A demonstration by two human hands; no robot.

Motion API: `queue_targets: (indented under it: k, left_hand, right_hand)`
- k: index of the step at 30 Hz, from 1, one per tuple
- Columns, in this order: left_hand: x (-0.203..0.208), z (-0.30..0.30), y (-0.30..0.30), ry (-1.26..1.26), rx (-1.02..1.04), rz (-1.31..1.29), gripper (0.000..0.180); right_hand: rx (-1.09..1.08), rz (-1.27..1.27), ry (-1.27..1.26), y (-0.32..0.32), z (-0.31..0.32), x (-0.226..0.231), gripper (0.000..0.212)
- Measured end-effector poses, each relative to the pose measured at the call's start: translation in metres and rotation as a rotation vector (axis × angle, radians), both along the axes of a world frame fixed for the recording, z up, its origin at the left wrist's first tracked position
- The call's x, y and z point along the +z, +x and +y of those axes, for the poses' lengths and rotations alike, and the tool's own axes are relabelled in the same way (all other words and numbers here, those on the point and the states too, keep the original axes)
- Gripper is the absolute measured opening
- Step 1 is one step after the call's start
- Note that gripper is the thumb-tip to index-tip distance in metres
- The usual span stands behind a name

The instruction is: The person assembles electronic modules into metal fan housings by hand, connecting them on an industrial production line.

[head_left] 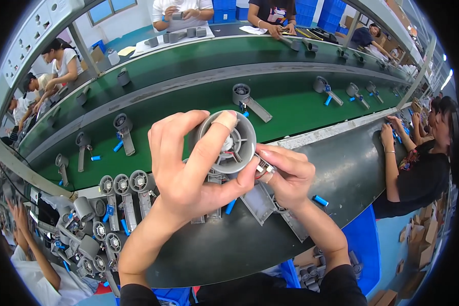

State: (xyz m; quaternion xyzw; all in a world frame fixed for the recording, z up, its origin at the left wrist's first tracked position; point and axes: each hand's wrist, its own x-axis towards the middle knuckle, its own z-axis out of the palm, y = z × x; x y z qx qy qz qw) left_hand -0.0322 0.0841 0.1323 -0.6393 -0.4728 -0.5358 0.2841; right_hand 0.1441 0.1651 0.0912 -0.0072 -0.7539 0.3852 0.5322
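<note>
My left hand (188,171) is wrapped around a round grey fan housing (251,136), its index finger laid across the opening and its thumb on the lower rim. Inside the housing are spokes, a white hub and reddish wires. At the housing's right side, my right hand (293,176) pinches a small circuit board (264,168) with pale parts on it. A grey open handle shell (260,204) shows below the hands; whether it joins the held housing I cannot tell. A blue battery cell (230,206) shows beneath my left hand.
Grey fan units (121,184) stand in a row on the dark table (214,260), with more piled at left. A green conveyor (173,109) carries spaced units. Blue bins (364,245) are at lower right. Co-workers sit right (415,173), left and across the belt.
</note>
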Motion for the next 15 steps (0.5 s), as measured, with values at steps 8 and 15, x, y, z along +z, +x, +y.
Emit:
queue_targets:
  k: [8, 15]
  left_hand:
    - [-0.025, 0.032, -0.042, -0.186, 0.011, -0.070, 0.057]
    - [-0.092, 0.122, -0.150, -0.852, 0.105, -0.400, 0.068]
  right_hand:
    - [-0.012, -0.195, -0.394, -0.040, 0.026, -0.015, 0.034]
    - [-0.096, -0.599, -0.569, -0.143, 0.121, -0.087, 0.033]
